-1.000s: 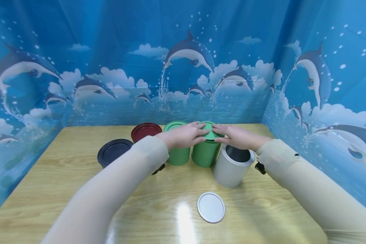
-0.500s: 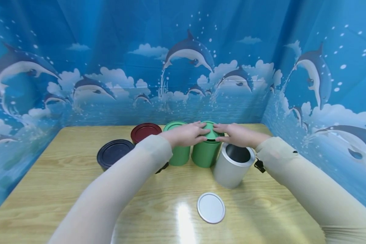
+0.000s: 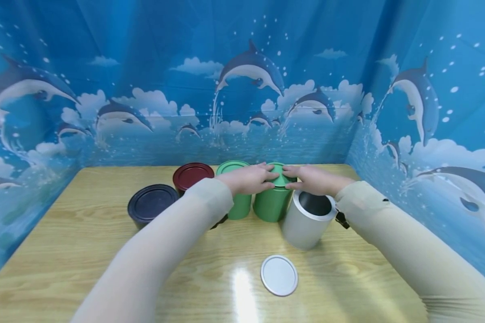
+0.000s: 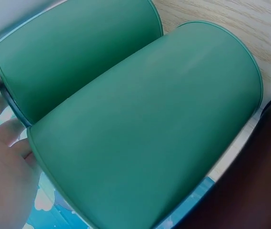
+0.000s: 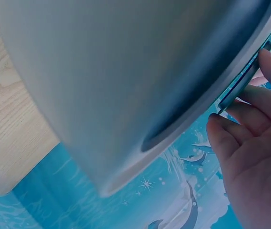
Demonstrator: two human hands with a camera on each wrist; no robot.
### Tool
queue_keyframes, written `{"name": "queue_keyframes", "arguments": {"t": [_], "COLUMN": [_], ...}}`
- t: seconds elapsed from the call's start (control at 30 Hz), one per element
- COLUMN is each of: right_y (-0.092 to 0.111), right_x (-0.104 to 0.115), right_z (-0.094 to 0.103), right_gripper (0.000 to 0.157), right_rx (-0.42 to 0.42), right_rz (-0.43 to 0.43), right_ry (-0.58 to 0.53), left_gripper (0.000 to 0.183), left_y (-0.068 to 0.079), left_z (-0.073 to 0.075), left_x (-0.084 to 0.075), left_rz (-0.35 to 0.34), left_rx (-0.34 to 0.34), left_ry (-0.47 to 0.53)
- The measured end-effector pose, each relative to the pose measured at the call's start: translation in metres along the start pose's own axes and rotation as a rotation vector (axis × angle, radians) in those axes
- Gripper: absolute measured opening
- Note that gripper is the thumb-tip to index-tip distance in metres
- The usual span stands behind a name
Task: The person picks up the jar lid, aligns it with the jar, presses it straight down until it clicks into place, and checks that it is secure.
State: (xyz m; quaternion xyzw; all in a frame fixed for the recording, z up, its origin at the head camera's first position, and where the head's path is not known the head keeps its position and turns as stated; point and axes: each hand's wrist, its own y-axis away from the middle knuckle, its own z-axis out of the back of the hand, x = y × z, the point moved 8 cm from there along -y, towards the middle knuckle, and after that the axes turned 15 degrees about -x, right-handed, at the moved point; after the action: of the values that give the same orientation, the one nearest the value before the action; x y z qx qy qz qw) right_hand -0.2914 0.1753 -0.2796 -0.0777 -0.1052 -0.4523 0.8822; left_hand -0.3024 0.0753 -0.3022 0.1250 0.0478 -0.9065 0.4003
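Note:
In the head view, a green canister (image 3: 271, 204) stands upright in the row, its light green lid (image 3: 280, 179) on top. My left hand (image 3: 250, 178) lies on the lid's left part with fingers stretched out. From the other side my right hand (image 3: 313, 178) presses its fingers on the lid's right part. Both hands' fingers also show along the lid's edge (image 5: 245, 83) in the right wrist view. A second green canister (image 4: 145, 124) with its lid stands just left of it. Right of it is a grey canister (image 3: 305, 229) without a lid, its dark inside visible.
A round silver lid (image 3: 279, 275) lies flat on the wooden table (image 3: 194, 278) in front. To the left stand a dark red lidded canister (image 3: 193, 176) and a black lidded one (image 3: 152, 204). A blue dolphin-print curtain (image 3: 153, 58) closes off the back and sides.
The green lid has tipped flatter onto its canister, and the dark gap under its front rim has narrowed. Both hands stay on it. My left forearm has shifted slightly right.

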Motion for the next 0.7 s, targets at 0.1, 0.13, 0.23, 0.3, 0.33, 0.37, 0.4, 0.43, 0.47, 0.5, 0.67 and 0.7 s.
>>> {"name": "queue_keyframes", "arguments": {"t": [0.1, 0.13, 0.23, 0.3, 0.33, 0.37, 0.4, 0.43, 0.47, 0.5, 0.67, 0.7], "right_y": [-0.0004, -0.0005, -0.0011, -0.0015, -0.0017, -0.002, -0.0022, -0.0025, -0.0029, -0.0033, -0.0053, -0.0055], "right_x": [-0.0002, -0.0003, -0.0011, -0.0015, -0.0019, -0.0023, -0.0027, -0.0031, -0.0034, -0.0038, -0.0054, -0.0057], "right_z": [-0.0008, -0.0012, -0.001, -0.0012, -0.0015, -0.0019, -0.0024, -0.0026, -0.003, -0.0037, -0.0048, -0.005], "right_gripper": [0.053, 0.053, 0.053, 0.053, 0.053, 0.053, 0.053, 0.053, 0.053, 0.053, 0.053, 0.053], "right_rx": [0.0, -0.001, -0.008, -0.009, -0.007, -0.005, -0.001, 0.004, 0.008, 0.011, 0.021, 0.023], "right_rz": [0.005, 0.007, 0.009, 0.007, 0.004, 0.0, -0.003, -0.009, -0.012, -0.014, -0.027, -0.03], "right_ry": [0.004, 0.003, 0.003, 0.0, -0.003, -0.006, -0.007, -0.012, -0.014, -0.017, -0.027, -0.029], "left_gripper": [0.052, 0.052, 0.051, 0.051, 0.051, 0.051, 0.051, 0.051, 0.051, 0.051, 0.05, 0.05], "left_y": [-0.0016, -0.0021, -0.0037, -0.0045, -0.0052, -0.0056, -0.006, -0.0065, -0.0068, -0.0072, -0.008, -0.008], "left_z": [-0.0009, -0.0012, -0.0019, -0.0028, -0.0034, -0.0039, -0.0045, -0.005, -0.0054, -0.0058, -0.006, -0.006], "left_x": [0.0001, 0.0001, 0.0002, 0.0005, 0.0007, 0.0009, 0.0011, 0.0012, 0.0013, 0.0014, 0.0007, 0.0007], "left_rz": [0.006, 0.008, 0.01, 0.009, 0.007, 0.004, 0.003, 0.001, 0.0, 0.0, 0.006, 0.01], "left_rx": [0.007, 0.009, 0.012, 0.016, 0.016, 0.018, 0.019, 0.021, 0.022, 0.022, 0.023, 0.024], "left_ry": [-0.006, -0.005, -0.006, -0.007, -0.009, -0.01, -0.01, -0.012, -0.013, -0.013, -0.012, -0.01]}}
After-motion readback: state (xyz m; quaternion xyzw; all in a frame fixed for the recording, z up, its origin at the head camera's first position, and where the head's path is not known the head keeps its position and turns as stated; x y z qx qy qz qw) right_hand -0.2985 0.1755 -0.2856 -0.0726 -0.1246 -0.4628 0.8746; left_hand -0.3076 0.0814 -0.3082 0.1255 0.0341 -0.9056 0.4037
